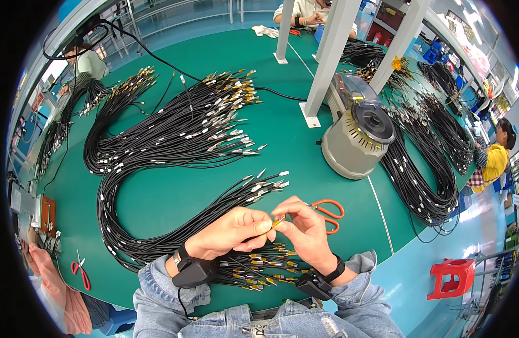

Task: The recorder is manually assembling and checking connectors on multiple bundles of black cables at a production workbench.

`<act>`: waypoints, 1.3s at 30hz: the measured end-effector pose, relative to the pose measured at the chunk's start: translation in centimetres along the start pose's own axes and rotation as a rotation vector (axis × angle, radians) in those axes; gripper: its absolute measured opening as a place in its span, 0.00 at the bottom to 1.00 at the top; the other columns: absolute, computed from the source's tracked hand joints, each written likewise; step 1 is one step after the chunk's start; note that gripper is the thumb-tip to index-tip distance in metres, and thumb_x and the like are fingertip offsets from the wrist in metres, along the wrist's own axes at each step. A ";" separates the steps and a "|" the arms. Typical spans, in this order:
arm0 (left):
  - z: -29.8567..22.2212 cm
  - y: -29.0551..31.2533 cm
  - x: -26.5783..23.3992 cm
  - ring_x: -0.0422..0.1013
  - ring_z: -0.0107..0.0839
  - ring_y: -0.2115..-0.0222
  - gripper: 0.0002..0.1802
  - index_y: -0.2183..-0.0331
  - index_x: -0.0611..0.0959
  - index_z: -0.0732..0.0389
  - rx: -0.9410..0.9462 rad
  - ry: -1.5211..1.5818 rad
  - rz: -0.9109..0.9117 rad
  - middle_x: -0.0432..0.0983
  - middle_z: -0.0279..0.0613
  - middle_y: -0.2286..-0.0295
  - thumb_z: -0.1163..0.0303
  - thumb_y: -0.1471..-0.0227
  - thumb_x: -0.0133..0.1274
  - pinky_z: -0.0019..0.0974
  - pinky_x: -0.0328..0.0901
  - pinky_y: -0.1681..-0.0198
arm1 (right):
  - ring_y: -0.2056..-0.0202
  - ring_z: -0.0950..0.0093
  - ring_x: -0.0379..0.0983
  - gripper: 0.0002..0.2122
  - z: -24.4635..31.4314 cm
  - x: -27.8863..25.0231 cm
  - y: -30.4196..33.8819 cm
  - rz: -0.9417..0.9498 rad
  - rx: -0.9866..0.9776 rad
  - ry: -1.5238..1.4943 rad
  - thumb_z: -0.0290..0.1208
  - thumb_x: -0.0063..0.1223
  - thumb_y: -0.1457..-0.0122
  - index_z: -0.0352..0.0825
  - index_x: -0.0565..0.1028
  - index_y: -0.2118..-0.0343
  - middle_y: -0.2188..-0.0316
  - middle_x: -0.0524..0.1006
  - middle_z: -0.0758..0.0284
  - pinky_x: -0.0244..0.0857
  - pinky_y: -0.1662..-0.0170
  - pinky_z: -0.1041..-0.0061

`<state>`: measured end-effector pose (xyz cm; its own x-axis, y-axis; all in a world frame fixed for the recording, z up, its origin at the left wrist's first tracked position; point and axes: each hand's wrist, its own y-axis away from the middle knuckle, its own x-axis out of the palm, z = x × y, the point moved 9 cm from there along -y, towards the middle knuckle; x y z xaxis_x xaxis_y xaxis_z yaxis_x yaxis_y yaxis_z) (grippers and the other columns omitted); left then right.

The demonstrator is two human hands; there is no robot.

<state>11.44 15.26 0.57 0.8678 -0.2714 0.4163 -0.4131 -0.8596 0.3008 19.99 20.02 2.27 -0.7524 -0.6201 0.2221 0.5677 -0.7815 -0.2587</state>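
My left hand (245, 228) and my right hand (304, 228) meet at the near middle of the green table (304, 160). Both are closed in pinches on a small yellow piece (277, 222) between the fingertips. Fingers hide most of it, so I cannot tell whether it sits on a cable end. Beneath my hands lie yellow-tipped ends of black cables (265, 262). The cable bundle (110, 214) curves round to the left, with white-tagged ends just beyond my left hand. Scissors with orange handles (339, 211) lie partly behind my right hand.
A grey round machine with a black disc on top (349, 143) stands beside metal posts (325, 67). More black cable bundles (175, 124) lie at the far left and right. Red scissors (84, 276) are at the left edge; a red stool (453, 279) stands on the floor. Other people sit around the table.
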 end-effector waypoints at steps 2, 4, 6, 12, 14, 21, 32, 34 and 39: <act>0.3 0.1 0.5 0.52 0.13 0.89 0.15 0.73 0.75 0.64 -0.051 0.028 0.066 0.63 0.27 0.87 0.63 0.42 0.43 0.20 0.47 0.86 | 0.68 0.79 0.65 0.04 0.7 0.4 0.1 0.073 -0.108 0.015 0.22 0.53 0.47 0.30 0.71 0.70 0.69 0.69 0.66 0.60 0.62 0.80; -0.3 0.0 0.3 0.54 0.14 0.89 0.14 0.73 0.75 0.64 0.006 -0.036 0.026 0.64 0.28 0.87 0.64 0.43 0.43 0.20 0.48 0.86 | 0.68 0.79 0.66 0.04 0.2 0.0 0.2 0.034 -0.066 0.004 0.21 0.53 0.48 0.30 0.71 0.70 0.70 0.69 0.66 0.60 0.62 0.80; -1.4 -0.1 0.0 0.56 0.15 0.89 0.13 0.74 0.75 0.65 0.117 -0.167 -0.054 0.66 0.30 0.87 0.66 0.44 0.44 0.21 0.50 0.86 | 0.69 0.78 0.66 0.04 -0.8 -0.7 0.3 -0.045 0.017 -0.022 0.21 0.55 0.49 0.29 0.71 0.72 0.71 0.70 0.66 0.61 0.63 0.80; -2.5 0.5 -1.0 0.65 0.17 0.85 0.12 0.74 0.75 0.65 0.269 -0.512 -0.267 0.72 0.34 0.84 0.67 0.44 0.46 0.20 0.56 0.84 | 0.70 0.78 0.66 0.04 -1.2 -1.3 0.2 -0.082 0.016 0.056 0.21 0.55 0.49 0.29 0.71 0.73 0.73 0.70 0.66 0.60 0.65 0.80; -2.3 0.4 -0.9 0.68 0.18 0.83 0.12 0.74 0.75 0.65 0.223 -0.456 -0.207 0.74 0.35 0.82 0.66 0.44 0.46 0.19 0.58 0.83 | 0.70 0.78 0.66 0.05 -1.2 -1.2 0.2 -0.059 -0.001 0.033 0.21 0.55 0.49 0.29 0.71 0.73 0.73 0.70 0.67 0.60 0.65 0.80; -1.3 0.2 -0.4 0.68 0.20 0.84 0.14 0.74 0.75 0.64 0.088 -0.241 -0.029 0.74 0.37 0.82 0.65 0.44 0.45 0.20 0.58 0.84 | 0.71 0.79 0.66 0.05 0.1 0.0 0.0 -0.010 -0.033 -0.039 0.21 0.56 0.49 0.29 0.71 0.73 0.74 0.70 0.67 0.60 0.66 0.81; 0.5 0.3 0.1 0.67 0.20 0.86 0.15 0.74 0.76 0.65 -0.015 -0.012 0.201 0.73 0.37 0.83 0.63 0.44 0.45 0.21 0.59 0.83 | 0.73 0.77 0.66 0.02 -0.1 0.4 0.1 0.108 -0.021 -0.052 0.22 0.53 0.47 0.29 0.73 0.74 0.76 0.72 0.64 0.61 0.69 0.79; 0.2 0.4 0.0 0.67 0.20 0.85 0.15 0.74 0.76 0.65 0.001 -0.040 0.193 0.73 0.36 0.83 0.63 0.45 0.46 0.22 0.61 0.82 | 0.73 0.77 0.66 0.04 0.0 0.4 -0.2 0.143 0.037 0.014 0.24 0.50 0.45 0.29 0.73 0.74 0.76 0.72 0.64 0.61 0.69 0.79; -0.2 -0.9 0.2 0.69 0.26 0.81 0.13 0.74 0.76 0.64 0.285 -0.529 0.036 0.74 0.36 0.80 0.64 0.47 0.50 0.28 0.64 0.76 | 0.75 0.81 0.62 0.08 2.4 -8.9 -1.3 -0.480 -0.110 0.100 0.28 0.43 0.40 0.29 0.71 0.71 0.77 0.69 0.68 0.57 0.70 0.82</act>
<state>11.97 16.08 0.54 0.9045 -0.4182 -0.0837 -0.4179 -0.9082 0.0225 26.83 26.38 2.91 -0.9514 -0.1788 0.2507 0.1152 -0.9618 -0.2485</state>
